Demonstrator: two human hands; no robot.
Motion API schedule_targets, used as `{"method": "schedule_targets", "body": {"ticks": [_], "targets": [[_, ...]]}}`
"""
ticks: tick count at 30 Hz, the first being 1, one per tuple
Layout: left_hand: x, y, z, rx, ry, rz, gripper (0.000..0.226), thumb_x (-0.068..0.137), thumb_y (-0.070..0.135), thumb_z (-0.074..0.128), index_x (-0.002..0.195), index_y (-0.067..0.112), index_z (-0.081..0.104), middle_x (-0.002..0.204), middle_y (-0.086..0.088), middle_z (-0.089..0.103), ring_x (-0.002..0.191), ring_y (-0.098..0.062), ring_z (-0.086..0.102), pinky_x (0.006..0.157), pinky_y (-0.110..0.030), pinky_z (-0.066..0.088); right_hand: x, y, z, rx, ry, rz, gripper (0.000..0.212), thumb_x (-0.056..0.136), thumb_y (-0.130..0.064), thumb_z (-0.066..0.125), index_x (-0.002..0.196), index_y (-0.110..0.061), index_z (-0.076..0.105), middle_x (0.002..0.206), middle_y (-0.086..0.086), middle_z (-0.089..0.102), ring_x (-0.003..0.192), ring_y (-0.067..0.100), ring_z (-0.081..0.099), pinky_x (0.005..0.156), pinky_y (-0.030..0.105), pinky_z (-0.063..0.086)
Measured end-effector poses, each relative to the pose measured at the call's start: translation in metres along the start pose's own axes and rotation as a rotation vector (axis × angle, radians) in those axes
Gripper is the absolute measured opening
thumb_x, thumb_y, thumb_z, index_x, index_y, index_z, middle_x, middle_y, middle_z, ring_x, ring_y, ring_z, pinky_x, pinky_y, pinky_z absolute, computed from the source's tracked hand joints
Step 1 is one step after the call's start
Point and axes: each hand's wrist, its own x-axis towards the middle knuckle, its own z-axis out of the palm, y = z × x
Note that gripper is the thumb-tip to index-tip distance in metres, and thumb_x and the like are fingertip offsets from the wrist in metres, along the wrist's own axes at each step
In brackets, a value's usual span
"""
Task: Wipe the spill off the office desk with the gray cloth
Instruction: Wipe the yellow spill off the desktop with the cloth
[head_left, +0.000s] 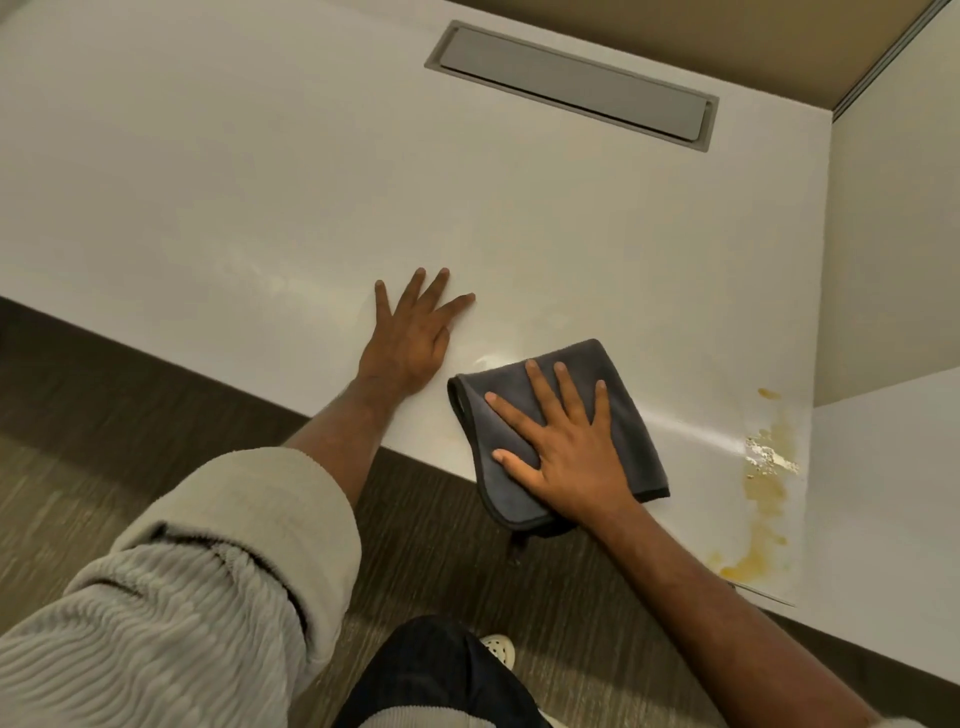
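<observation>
Overhanging desk (260, 182) edge, cloth (566, 410) corner hidden

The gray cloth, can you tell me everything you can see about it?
The dark gray, soft-looking folded cloth lies flat near the front edge of the white office desk, with stitched edges and layers showing at its left fold. One corner hangs a little over the desk's edge. The right hand presses flat on it, fingers spread. The left hand rests on the desk beside it, not touching. The yellowish spill lies to its right, apart from it.
</observation>
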Motion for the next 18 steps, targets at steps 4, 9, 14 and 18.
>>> {"method": "schedule_targets", "body": {"ticks": [4,9,14,18], "targets": [[-0.001,-0.001,0.002,-0.015,0.001,-0.005,0.054,0.107,0.025,0.029,0.159,0.038,0.027,0.171,0.0,0.014,0.158,-0.027,0.007,0.12,-0.069,0.003,0.028,-0.005,-0.004,0.021,0.002,0.185,0.067,0.095,-0.075,0.023,0.156,-0.055,0.005,0.172,0.0,-0.004,0.158,0.033,-0.003,0.118,0.073,0.0],[0.0,-0.001,0.001,-0.038,0.001,-0.012,0.053,0.108,0.019,0.031,0.159,0.036,0.029,0.171,-0.001,0.016,0.158,-0.027,0.007,0.12,-0.069,0.002,0.068,-0.048,-0.003,0.081,0.054,0.502,0.073,0.096,-0.074,0.021,0.16,-0.045,0.004,0.172,0.01,-0.004,0.156,0.04,-0.007,0.115,0.077,-0.002],[0.0,0.001,-0.003,-0.055,-0.066,-0.017,0.057,0.104,0.047,0.016,0.158,0.033,0.03,0.171,-0.002,0.013,0.158,-0.028,0.004,0.12,-0.07,-0.001,0.056,-0.082,0.008,0.106,0.086,0.457,0.08,0.093,-0.078,0.021,0.161,-0.04,0.003,0.171,0.014,-0.004,0.156,0.043,-0.006,0.114,0.077,-0.004],[0.001,-0.001,-0.003,-0.05,-0.078,-0.014,0.053,0.107,0.036,0.032,0.159,0.032,0.027,0.172,-0.002,0.009,0.158,-0.027,-0.001,0.12,-0.069,-0.002,0.035,-0.094,0.018,0.075,0.109,0.404,0.082,0.091,-0.08,0.019,0.161,-0.04,0.004,0.171,0.013,-0.001,0.156,0.043,-0.004,0.114,0.078,0.0]]}}
